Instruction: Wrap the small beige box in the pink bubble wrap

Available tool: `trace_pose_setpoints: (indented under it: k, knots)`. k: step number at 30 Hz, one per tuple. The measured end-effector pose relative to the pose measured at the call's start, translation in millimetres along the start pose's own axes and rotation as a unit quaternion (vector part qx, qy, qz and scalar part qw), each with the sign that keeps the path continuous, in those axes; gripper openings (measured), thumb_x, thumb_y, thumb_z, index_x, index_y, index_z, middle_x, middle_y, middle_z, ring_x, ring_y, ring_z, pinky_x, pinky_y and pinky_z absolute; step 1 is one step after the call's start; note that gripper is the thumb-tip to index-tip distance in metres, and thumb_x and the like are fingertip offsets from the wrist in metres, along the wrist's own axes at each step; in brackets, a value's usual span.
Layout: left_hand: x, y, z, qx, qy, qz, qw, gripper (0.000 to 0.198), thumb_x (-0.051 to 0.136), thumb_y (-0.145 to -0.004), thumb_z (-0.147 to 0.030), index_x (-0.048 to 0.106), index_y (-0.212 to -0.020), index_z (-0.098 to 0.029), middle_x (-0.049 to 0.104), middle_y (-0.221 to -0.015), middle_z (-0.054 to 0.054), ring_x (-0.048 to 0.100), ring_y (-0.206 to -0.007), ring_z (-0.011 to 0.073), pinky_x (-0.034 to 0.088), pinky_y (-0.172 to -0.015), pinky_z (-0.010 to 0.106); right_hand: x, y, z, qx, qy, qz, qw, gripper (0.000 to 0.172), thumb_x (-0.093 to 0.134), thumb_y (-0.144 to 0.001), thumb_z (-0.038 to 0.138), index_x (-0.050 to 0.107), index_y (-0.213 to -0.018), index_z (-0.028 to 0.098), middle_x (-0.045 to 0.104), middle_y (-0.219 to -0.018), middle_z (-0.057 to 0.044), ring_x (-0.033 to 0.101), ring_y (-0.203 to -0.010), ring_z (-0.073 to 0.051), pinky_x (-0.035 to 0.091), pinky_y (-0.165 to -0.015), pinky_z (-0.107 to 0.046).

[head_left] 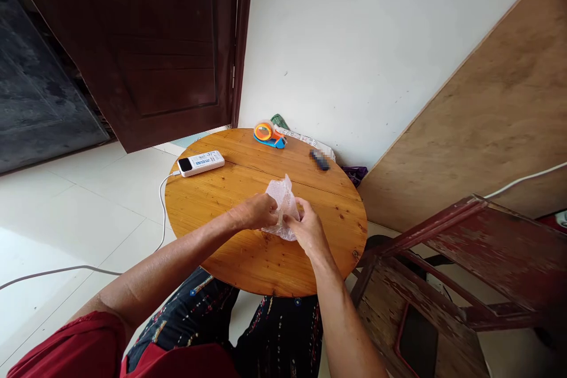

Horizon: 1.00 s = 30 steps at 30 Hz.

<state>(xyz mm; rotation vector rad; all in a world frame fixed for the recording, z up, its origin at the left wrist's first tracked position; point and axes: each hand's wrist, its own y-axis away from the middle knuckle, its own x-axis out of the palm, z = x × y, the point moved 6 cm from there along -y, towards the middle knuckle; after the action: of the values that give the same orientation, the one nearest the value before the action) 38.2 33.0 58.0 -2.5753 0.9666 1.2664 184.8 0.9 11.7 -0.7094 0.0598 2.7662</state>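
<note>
A crumpled piece of clear bubble wrap (281, 192) stands between my hands over the middle of the round wooden table (248, 263). My left hand (260, 211) comes in from the left, its fingers closed on the wrap's near left side. On the right, my right hand (309, 228) grips the other side, thumb in front and fingers behind. Between the thumbs shows a small pale strip that I cannot make out; anything inside the wrap is hidden.
At the table's back stands an orange and blue tape dispenser (269, 133). A white power bank (201, 163) with a cable lies back left, a blurred dark object (319, 159) back right. A worn wooden chair (398, 301) with a dark tablet-like device (416, 339) stands right.
</note>
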Motion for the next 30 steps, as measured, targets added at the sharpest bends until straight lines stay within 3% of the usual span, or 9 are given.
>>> trace_pose_setpoints:
  k: [2, 5, 14, 19, 23, 25, 30]
  knots:
    - [0.8, -0.8, -3.7, 0.002, -0.075, -0.039, 0.996, 0.016, 0.055, -0.078, -0.020, 0.066, -0.069, -0.014, 0.065, -0.064, 0.005, 0.063, -0.067, 0.0188, 0.043, -0.061, 0.025, 0.6, -0.1, -1.9, 0.013, -0.081, 0.013, 0.997, 0.064, 0.065, -0.066, 0.036, 0.053, -0.126, 0.018, 0.062, -0.066, 0.004, 0.057, -0.060, -0.018, 0.043, -0.055, -0.027]
    - [3.7, -1.2, -7.3, -0.003, -0.126, -0.042, 0.991, 0.021, 0.054, -0.082, -0.023, 0.073, -0.080, -0.013, 0.072, -0.079, 0.010, 0.065, -0.074, 0.0208, 0.045, -0.067, 0.027, 1.3, 1.4, 6.2, 0.005, -0.131, 0.012, 0.991, 0.064, 0.069, -0.064, 0.038, 0.055, -0.123, 0.016, 0.059, -0.061, 0.006, 0.053, -0.054, -0.015, 0.041, -0.051, -0.026]
    - [4.5, -0.9, -5.0, 0.009, -0.114, -0.047, 0.992, 0.024, 0.053, -0.084, -0.026, 0.074, -0.086, -0.014, 0.074, -0.086, 0.013, 0.068, -0.081, 0.0250, 0.048, -0.069, 0.030, 12.2, 5.0, 17.7, 0.039, -0.129, 0.016, 0.991, 0.075, 0.069, -0.065, 0.043, 0.053, -0.132, 0.012, 0.062, -0.067, 0.002, 0.053, -0.050, -0.015, 0.040, -0.039, -0.025]
    - [2.9, 2.4, 2.5, 0.017, 0.016, -0.025, 0.999, 0.022, 0.057, -0.080, -0.023, 0.071, -0.091, -0.011, 0.070, -0.077, 0.008, 0.064, -0.068, 0.0184, 0.043, -0.058, 0.025, 7.7, 13.7, 20.9, -0.022, -0.096, 0.067, 0.993, 0.062, 0.059, -0.080, 0.042, 0.054, -0.134, 0.012, 0.074, -0.088, -0.008, 0.059, -0.054, -0.015, 0.041, -0.042, -0.025]
    - [4.3, 4.5, 13.8, 0.000, 0.214, 0.006, 0.977, 0.054, 0.061, -0.077, -0.020, 0.054, -0.128, -0.005, 0.067, -0.077, 0.003, 0.056, -0.051, 0.0101, 0.041, -0.049, 0.020, 9.0, 19.9, 24.5, -0.060, -0.095, 0.110, 0.988, 0.058, 0.054, -0.083, 0.032, 0.051, -0.138, 0.013, 0.074, -0.103, -0.011, 0.063, -0.063, -0.015, 0.050, -0.055, -0.028]
    - [6.6, 4.2, 18.2, 0.003, 0.275, 0.004, 0.961, 0.065, 0.063, -0.075, -0.020, 0.046, -0.136, -0.005, 0.064, -0.075, 0.000, 0.055, -0.048, 0.0088, 0.042, -0.048, 0.020, 11.3, 21.4, 27.1, -0.077, -0.075, 0.116, 0.987, 0.059, 0.056, -0.081, 0.027, 0.049, -0.139, 0.015, 0.074, -0.106, -0.010, 0.066, -0.075, -0.016, 0.054, -0.066, -0.029]
    - [15.1, 2.6, 26.4, -0.001, 0.318, -0.042, 0.947, 0.067, 0.059, -0.072, -0.013, 0.043, -0.137, -0.006, 0.056, -0.068, -0.006, 0.052, -0.049, 0.0088, 0.041, -0.048, 0.020, 15.7, 25.3, 43.2, -0.147, 0.119, 0.087, 0.978, 0.068, 0.060, -0.079, 0.019, 0.044, -0.144, 0.018, 0.073, -0.107, -0.008, 0.067, -0.077, -0.019, 0.053, -0.073, -0.033]
